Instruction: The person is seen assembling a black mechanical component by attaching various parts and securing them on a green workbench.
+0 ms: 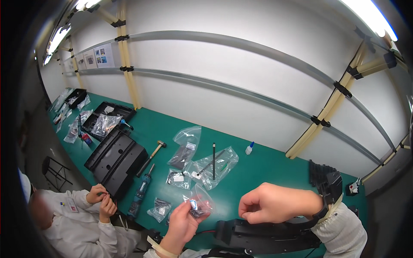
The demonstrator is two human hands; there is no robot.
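My left hand (183, 222) is closed on a clear plastic bag (202, 201) with a white label and small dark parts inside. To its right, my right hand (269, 203) hovers over a long black plastic housing (271, 237), thumb and fingers drawn together. Whatever those fingertips may hold is too small or hidden to make out. A red wire (205, 231) runs from the housing's left end. Next to my left hand lies another small bag of dark parts (159, 209).
Clear bags (217, 165), a black rod (214, 161), a hammer (151, 158) and a teal power screwdriver (141, 191) lie on the green table. A small bottle (249, 148) stands farther back. At left a co-worker (77, 219) handles a black housing (117, 161).
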